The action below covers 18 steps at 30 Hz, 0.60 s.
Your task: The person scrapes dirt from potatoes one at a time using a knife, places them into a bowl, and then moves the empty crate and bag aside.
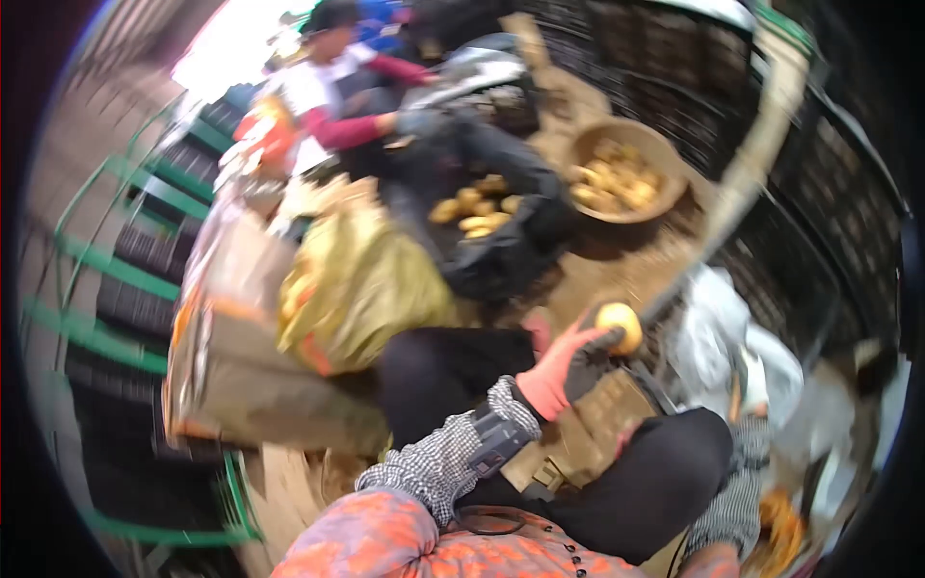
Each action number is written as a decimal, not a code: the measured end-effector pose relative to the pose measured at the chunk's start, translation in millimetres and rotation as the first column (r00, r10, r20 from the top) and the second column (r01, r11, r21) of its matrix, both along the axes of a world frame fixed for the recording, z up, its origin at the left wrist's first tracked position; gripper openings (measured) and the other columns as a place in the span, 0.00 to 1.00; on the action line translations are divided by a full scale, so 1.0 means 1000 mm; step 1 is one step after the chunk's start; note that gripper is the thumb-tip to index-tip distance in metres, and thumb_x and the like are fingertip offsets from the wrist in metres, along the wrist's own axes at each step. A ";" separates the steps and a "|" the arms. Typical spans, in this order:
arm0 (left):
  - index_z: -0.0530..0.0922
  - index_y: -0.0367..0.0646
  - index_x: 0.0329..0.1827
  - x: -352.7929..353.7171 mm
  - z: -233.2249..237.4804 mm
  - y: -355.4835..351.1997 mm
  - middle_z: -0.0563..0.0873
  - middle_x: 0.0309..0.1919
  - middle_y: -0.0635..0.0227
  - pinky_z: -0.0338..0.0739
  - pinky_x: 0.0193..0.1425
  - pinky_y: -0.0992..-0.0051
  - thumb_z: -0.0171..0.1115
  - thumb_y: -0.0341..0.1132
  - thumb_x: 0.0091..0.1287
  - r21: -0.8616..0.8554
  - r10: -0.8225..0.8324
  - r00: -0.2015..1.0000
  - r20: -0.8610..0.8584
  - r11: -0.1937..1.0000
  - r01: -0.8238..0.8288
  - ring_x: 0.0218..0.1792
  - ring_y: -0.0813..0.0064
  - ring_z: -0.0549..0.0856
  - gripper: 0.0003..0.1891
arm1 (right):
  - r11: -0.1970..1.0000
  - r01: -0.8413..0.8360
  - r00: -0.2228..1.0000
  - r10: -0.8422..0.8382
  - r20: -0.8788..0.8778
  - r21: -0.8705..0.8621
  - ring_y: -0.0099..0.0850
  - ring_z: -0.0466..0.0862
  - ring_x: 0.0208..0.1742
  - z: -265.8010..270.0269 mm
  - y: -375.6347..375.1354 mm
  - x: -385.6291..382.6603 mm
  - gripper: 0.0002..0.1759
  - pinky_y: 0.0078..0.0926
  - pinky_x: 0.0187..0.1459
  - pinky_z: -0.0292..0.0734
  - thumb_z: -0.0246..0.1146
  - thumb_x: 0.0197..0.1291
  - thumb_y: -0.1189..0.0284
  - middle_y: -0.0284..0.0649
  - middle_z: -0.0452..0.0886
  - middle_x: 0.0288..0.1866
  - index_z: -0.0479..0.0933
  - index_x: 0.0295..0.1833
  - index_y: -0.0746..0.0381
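Observation:
My left hand [570, 368], in a coral glove with dark grey palm and fingertips, holds up a round yellow thing [620, 328] that looks like a potato. It is above a brown cardboard piece [599, 424] lying between my legs. My right hand [754, 390] is low at the right, beyond a checked sleeve, beside a crumpled clear plastic bag [711, 328]. It looks whitish and blurred, and its fingers cannot be made out. A thin orange-brown strip [735, 397] shows next to it.
A brown basin [665, 200] of yellow pieces stands ahead. Left of it, a black sack [506, 260] holds several yellow potato-like pieces. A yellow sack [361, 279] is on my left. Another person [337, 96] sits beyond. Dark crates [665, 48] line the right; green-framed racks [135, 260] line the left.

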State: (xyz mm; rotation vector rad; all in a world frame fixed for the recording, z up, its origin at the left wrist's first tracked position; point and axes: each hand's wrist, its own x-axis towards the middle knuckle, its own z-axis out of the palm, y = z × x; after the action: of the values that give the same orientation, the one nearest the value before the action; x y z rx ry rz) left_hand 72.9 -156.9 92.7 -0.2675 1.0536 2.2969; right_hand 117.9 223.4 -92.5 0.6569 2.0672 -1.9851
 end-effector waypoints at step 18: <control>0.70 0.41 0.56 0.109 0.146 -0.227 0.80 0.45 0.54 0.80 0.45 0.57 0.49 0.49 0.71 0.349 0.588 0.779 -0.218 0.792 -0.501 0.44 0.55 0.82 0.21 | 0.806 0.470 0.869 -0.495 -0.027 0.360 0.30 0.77 0.35 -0.142 0.054 0.296 0.20 0.31 0.35 0.75 0.60 0.59 0.70 0.40 0.78 0.46 0.70 0.56 0.64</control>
State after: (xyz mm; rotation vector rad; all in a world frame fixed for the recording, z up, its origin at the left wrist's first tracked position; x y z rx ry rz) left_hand 181.9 -383.7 238.2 -0.0985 0.8600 3.0733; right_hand 414.0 277.1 -234.6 1.4348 2.4232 -1.7681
